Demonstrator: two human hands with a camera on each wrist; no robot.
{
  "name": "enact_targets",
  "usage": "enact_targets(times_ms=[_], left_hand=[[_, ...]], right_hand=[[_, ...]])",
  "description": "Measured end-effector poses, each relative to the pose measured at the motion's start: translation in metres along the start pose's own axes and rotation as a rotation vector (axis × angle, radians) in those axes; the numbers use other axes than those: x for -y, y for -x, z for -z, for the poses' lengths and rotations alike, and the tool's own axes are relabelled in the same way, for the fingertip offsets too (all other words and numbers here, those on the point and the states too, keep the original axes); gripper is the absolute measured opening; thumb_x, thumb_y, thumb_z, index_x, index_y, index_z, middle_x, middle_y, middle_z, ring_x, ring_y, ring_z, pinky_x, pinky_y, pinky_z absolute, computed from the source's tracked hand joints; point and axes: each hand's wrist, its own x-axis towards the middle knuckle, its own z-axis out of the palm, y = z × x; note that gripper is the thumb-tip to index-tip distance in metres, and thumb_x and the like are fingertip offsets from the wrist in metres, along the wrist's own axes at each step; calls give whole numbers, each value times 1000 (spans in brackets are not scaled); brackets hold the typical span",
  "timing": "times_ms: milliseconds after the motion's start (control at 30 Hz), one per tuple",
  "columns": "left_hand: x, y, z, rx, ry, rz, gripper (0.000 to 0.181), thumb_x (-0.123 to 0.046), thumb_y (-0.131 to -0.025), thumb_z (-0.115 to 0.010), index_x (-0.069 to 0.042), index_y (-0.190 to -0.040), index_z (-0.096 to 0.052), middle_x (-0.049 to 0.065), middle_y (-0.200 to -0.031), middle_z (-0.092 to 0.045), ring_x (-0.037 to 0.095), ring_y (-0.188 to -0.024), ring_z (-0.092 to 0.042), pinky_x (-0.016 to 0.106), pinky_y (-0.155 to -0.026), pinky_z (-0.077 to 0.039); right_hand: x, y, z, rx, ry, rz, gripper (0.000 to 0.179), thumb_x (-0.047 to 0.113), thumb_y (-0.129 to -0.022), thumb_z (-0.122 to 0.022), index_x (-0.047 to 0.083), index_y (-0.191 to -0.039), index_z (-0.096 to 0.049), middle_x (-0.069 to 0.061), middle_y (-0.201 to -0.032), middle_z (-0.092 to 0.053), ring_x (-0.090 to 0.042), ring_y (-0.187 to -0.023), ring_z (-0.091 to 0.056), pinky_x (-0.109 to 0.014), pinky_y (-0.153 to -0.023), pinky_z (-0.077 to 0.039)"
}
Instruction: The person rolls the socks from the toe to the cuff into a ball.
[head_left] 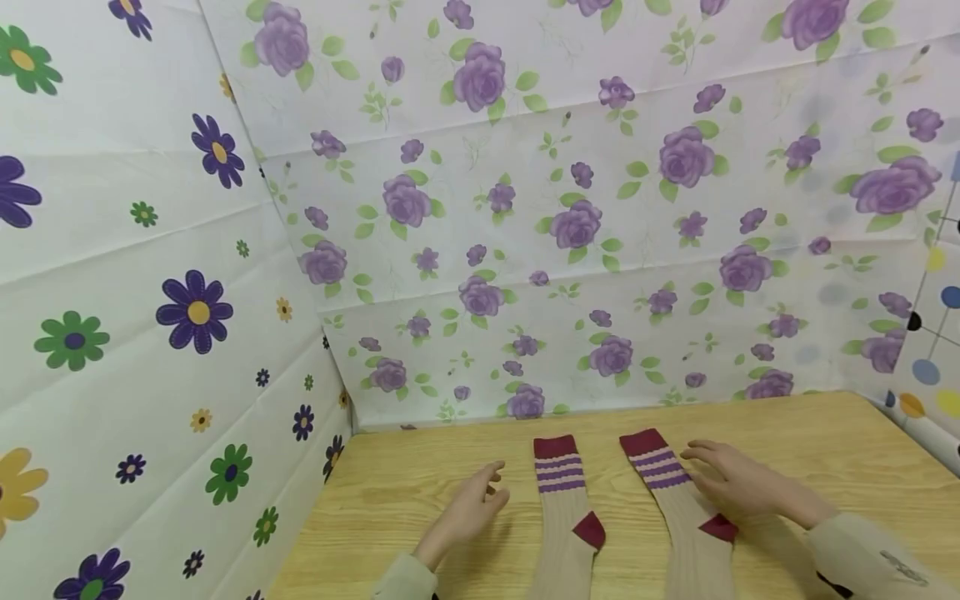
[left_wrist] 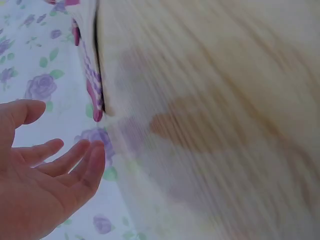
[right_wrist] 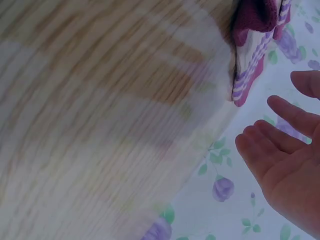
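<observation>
Two beige socks lie flat on the wooden table, each with a maroon cuff, purple stripes and a maroon heel. The left sock (head_left: 564, 508) runs nearly straight toward the near edge of the head view, which cuts off its toe. Slanting a little, the right sock (head_left: 678, 508) is cut off there too. My left hand (head_left: 468, 504) hovers left of the left sock, fingers loosely bent and holding nothing. Beside the upper part of the right sock is my right hand (head_left: 738, 483), its relaxed fingers near the stripes and nothing in its grasp.
The wooden table (head_left: 405, 467) ends at a back wall hung with purple-rose cloth (head_left: 480, 250). A cloth with bold flowers (head_left: 135, 333) hangs along the left side, and a dotted cloth (head_left: 933, 350) borders the right.
</observation>
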Motion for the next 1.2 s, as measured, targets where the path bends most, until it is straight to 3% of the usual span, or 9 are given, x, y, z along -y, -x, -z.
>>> enact_targets(times_ms=[267, 433, 567, 700, 900, 967, 1067, 1133, 1200], left_hand=[[-3, -2, -4, 10, 180, 29, 50, -27, -100, -51, -3, -143, -41, 26, -132, -53, 35, -111, -57, 47, -85, -52], [-7, -4, -8, 17, 344, 11, 43, -17, -102, -48, 1, -140, -43, 30, -129, -53, 40, -108, -59, 50, -85, -53], [-11, -8, -12, 29, 450, 8, 41, -14, -102, -46, 6, -137, -45, 32, -126, -55, 44, -106, -59, 53, -86, -53], [-17, -12, -15, 41, 540, 28, 40, -15, -103, -45, 9, -136, -46, 33, -123, -57, 46, -106, -60, 54, -86, -52], [-26, -16, -19, 67, 666, 99, 39, -14, -101, -47, 9, -132, -49, 32, -117, -61, 43, -102, -64, 49, -85, -55], [-29, -17, -20, 92, 709, 126, 38, -15, -101, -47, 9, -130, -51, 32, -117, -60, 39, -101, -65, 46, -84, -55], [-33, -17, -22, 142, 768, 168, 37, -18, -102, -47, 7, -128, -53, 30, -119, -60, 33, -100, -67, 42, -84, -56], [-35, -18, -24, 178, 796, 187, 37, -19, -102, -46, 7, -127, -54, 29, -119, -61, 32, -101, -66, 41, -85, -55], [-37, -19, -26, 206, 811, 207, 36, -20, -102, -47, 7, -126, -55, 25, -119, -63, 31, -103, -66, 42, -87, -55]], right_hand=[[9, -4, 2, 0, -92, -50, 29, 20, -96, -59, 2, -118, -63, -24, -123, -61, -47, -114, -55, -59, -91, -45], [12, -6, 2, 46, -195, -137, 31, 22, -97, -56, 3, -121, -62, -23, -125, -60, -46, -113, -56, -58, -88, -48], [14, -8, 2, 44, -242, -190, 33, 21, -98, -54, 1, -123, -60, -25, -125, -60, -39, -106, -60, -48, -81, -53], [19, -10, 4, 2, -266, -204, 33, 17, -98, -54, -5, -121, -60, -25, -117, -64, -34, -98, -64, -40, -76, -54], [22, -13, 6, -7, -326, -257, 33, 15, -97, -54, -10, -118, -60, -28, -114, -63, -33, -97, -63, -39, -74, -54], [20, -14, 4, 8, -362, -290, 34, 15, -98, -53, -10, -120, -59, -26, -111, -64, -23, -80, -62, -35, -66, -53], [16, -16, 1, 37, -443, -344, 38, 16, -99, -50, -13, -123, -55, -20, -104, -65, -9, -54, -47, -28, -52, -46], [15, -16, 0, 57, -511, -372, 40, 15, -99, -48, -15, -126, -51, -20, -102, -63, -7, -46, -35, -27, -47, -42], [15, -16, -1, 67, -551, -388, 41, 15, -99, -48, -16, -126, -49, -25, -106, -62, -7, -46, -35, -26, -47, -41]])
